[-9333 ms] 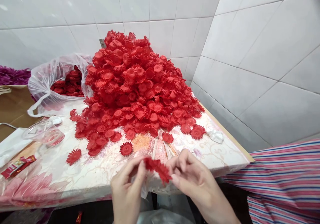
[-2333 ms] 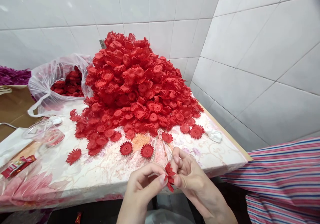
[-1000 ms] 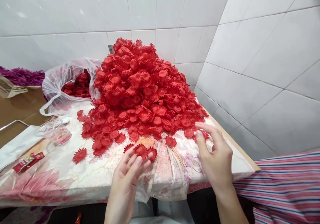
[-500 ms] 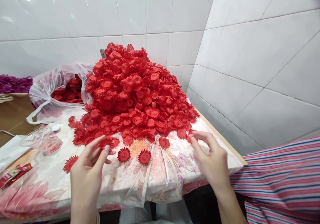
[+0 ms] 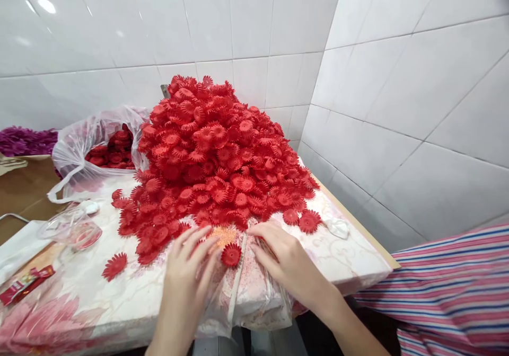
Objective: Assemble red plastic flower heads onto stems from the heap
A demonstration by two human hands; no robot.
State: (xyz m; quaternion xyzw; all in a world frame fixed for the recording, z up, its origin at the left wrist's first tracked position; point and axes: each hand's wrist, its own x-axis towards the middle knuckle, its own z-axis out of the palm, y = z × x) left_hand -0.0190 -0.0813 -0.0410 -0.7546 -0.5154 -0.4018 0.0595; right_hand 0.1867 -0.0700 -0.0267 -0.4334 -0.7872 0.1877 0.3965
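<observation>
A large heap of red petalled discs, like artificial flower layers (image 5: 222, 154), covers the back of the table. One single red flower disc (image 5: 231, 255) lies flat in front of it, between my two hands. My left hand (image 5: 189, 271) is just left of that disc, fingers apart and curved down over the tablecloth; a sliver of another red disc shows beneath them. On the other side, my right hand (image 5: 282, 255) reaches in with fingertips low near white strips (image 5: 235, 284) on the cloth. Its fingers are bent but apart; what lies under the palm is hidden.
A clear plastic bag (image 5: 75, 139) of darker red discs stands at the left, near a cardboard box (image 5: 29, 186) and purple flowers (image 5: 27, 141). A plastic cup (image 5: 79, 234), a red wrapper (image 5: 27, 284) and crumpled tissue (image 5: 338, 228) lie around. Striped fabric (image 5: 445, 287) hangs at right.
Both hands have moved inward toward the middle. My right hand has left a red disc lying at the heap's right edge. My left hand now covers most of one front disc.
</observation>
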